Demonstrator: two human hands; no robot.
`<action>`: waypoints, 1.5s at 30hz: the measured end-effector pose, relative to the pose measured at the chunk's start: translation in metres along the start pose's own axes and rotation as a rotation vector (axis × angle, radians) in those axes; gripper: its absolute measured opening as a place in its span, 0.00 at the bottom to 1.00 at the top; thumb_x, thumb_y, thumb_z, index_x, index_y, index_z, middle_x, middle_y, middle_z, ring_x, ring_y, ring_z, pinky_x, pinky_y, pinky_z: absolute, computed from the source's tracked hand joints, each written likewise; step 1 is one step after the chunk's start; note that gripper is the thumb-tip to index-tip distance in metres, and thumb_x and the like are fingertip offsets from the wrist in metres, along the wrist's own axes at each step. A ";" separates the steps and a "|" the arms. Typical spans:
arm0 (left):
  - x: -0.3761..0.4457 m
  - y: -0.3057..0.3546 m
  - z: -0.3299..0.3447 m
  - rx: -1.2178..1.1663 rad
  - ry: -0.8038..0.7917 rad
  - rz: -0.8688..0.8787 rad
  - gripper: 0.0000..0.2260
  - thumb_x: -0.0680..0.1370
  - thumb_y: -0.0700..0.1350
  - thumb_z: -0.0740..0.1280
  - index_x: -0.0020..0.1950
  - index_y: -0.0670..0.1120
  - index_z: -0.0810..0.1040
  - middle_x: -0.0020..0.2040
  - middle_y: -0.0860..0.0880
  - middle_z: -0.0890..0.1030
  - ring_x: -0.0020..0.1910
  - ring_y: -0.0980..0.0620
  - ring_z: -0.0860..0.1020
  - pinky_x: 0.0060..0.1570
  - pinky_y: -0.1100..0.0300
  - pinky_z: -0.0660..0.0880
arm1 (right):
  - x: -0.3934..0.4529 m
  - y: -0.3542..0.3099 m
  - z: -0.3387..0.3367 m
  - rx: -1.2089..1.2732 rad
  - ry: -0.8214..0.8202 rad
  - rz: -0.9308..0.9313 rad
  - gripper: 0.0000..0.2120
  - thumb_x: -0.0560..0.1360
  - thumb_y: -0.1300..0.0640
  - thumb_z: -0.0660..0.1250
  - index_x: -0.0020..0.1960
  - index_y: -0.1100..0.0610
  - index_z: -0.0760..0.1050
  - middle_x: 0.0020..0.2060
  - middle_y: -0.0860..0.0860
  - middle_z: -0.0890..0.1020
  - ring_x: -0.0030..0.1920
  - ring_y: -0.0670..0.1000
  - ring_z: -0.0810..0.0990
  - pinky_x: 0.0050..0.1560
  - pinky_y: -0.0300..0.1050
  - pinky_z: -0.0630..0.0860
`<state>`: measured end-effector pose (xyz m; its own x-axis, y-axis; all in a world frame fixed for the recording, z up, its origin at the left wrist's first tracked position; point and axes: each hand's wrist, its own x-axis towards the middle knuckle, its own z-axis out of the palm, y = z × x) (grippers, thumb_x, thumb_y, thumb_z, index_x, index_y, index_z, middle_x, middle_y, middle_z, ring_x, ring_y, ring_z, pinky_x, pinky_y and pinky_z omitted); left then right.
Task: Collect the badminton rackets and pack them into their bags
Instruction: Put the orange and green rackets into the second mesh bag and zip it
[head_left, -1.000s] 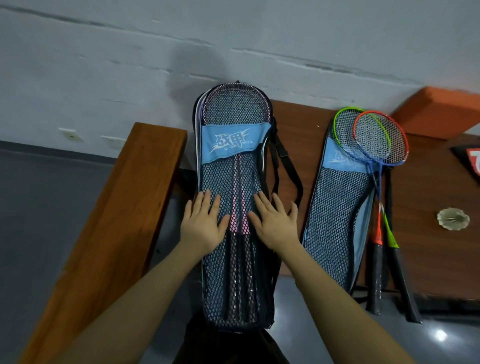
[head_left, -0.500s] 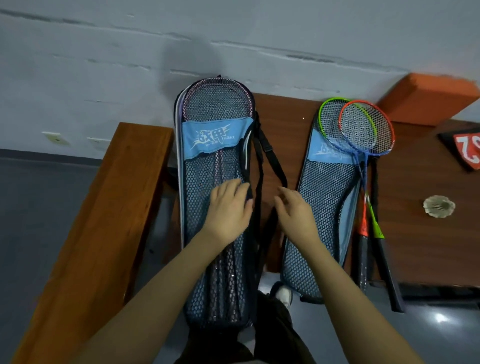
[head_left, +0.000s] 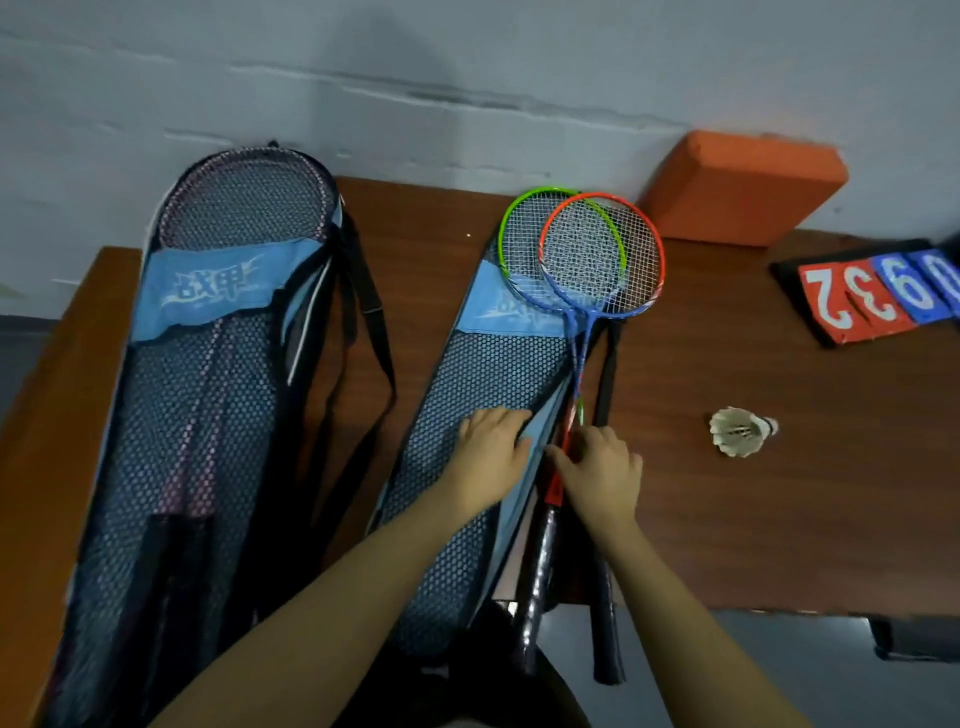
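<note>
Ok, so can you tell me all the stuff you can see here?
full bag: 1, blue mesh, left, rackets inside
empty bag: 1, blue mesh, middle of table
loose rackets: 2, green-rimmed and orange-rimmed, beside empty bag
shuttlecock: 1, white, right on table
scoreboard: 1, red and blue, far right
cushion: 1, orange, by wall
table: 1, brown wood
left hand: on empty bag's edge
right hand: on racket shafts

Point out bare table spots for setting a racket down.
Free: the wood between the loose rackets and the shuttlecock, running to the near edge, and beyond the shuttlecock below the scoreboard. Crowded: the strip between the two bags, full of straps.
</note>
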<state>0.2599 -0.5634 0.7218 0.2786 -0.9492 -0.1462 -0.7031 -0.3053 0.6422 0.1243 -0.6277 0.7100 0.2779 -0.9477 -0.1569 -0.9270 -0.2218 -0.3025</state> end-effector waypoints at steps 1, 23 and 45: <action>0.008 0.006 0.007 0.009 0.004 -0.020 0.18 0.79 0.47 0.59 0.69 0.46 0.68 0.63 0.46 0.74 0.63 0.46 0.67 0.63 0.53 0.60 | 0.002 0.003 0.003 -0.019 -0.004 -0.025 0.19 0.72 0.43 0.66 0.56 0.56 0.75 0.53 0.53 0.77 0.56 0.56 0.73 0.54 0.51 0.62; 0.113 0.037 0.040 -0.259 -0.046 -0.111 0.33 0.73 0.43 0.71 0.73 0.42 0.60 0.59 0.41 0.74 0.54 0.46 0.76 0.59 0.50 0.72 | 0.016 0.038 -0.009 0.455 0.018 -0.050 0.09 0.72 0.63 0.67 0.52 0.58 0.78 0.44 0.53 0.79 0.47 0.54 0.75 0.48 0.45 0.72; 0.080 0.007 0.020 0.015 -0.035 0.026 0.22 0.75 0.36 0.64 0.69 0.40 0.67 0.57 0.39 0.75 0.53 0.41 0.75 0.50 0.47 0.74 | 0.059 0.028 -0.017 0.922 -0.108 0.311 0.16 0.73 0.69 0.65 0.59 0.60 0.77 0.39 0.50 0.83 0.30 0.45 0.80 0.28 0.39 0.76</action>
<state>0.2642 -0.6432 0.7000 0.2377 -0.9587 -0.1560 -0.7195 -0.2817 0.6347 0.1109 -0.6931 0.7081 0.1183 -0.8972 -0.4255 -0.4148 0.3446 -0.8421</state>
